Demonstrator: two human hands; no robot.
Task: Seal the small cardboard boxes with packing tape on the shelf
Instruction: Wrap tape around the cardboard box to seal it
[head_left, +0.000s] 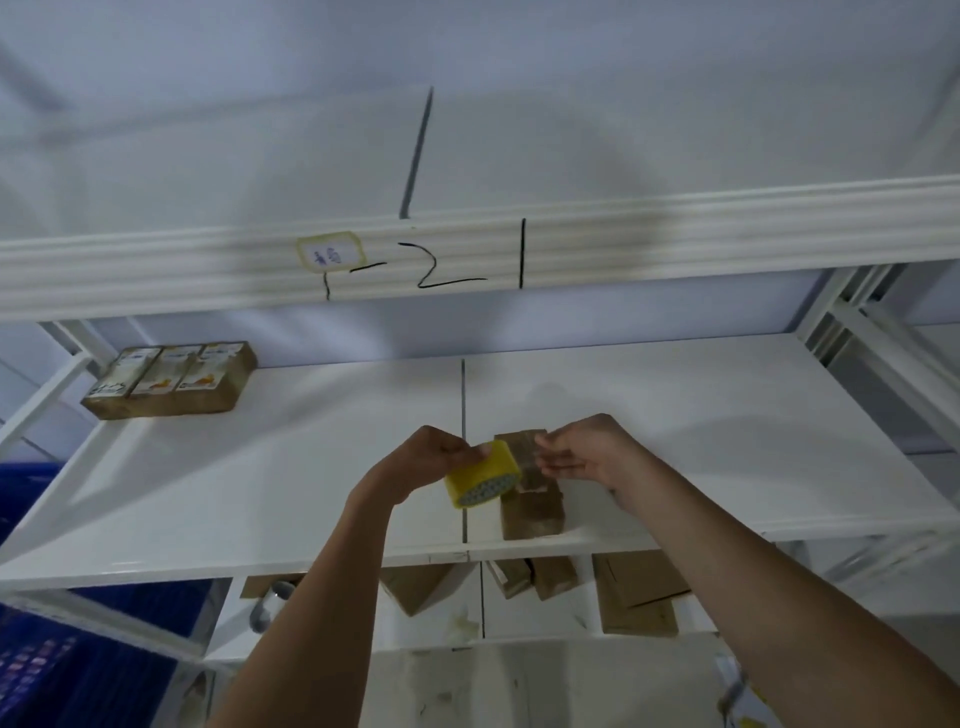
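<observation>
A small brown cardboard box (532, 512) lies on the white shelf (260, 483), near its front edge, with another box's top (519, 439) showing behind it. My left hand (428, 460) grips a yellow roll of packing tape (483, 480) just left of the box. My right hand (584, 452) hovers over the box, its fingertips pinched close to the roll. A thin clear strip seems to run between roll and fingers, but I cannot make it out for sure.
Three labelled brown boxes (171, 379) sit side by side at the shelf's back left. The lower shelf holds several loose cardboard boxes (634, 592). A blue crate (31, 499) stands at left. The upper shelf beam (467, 249) hangs overhead.
</observation>
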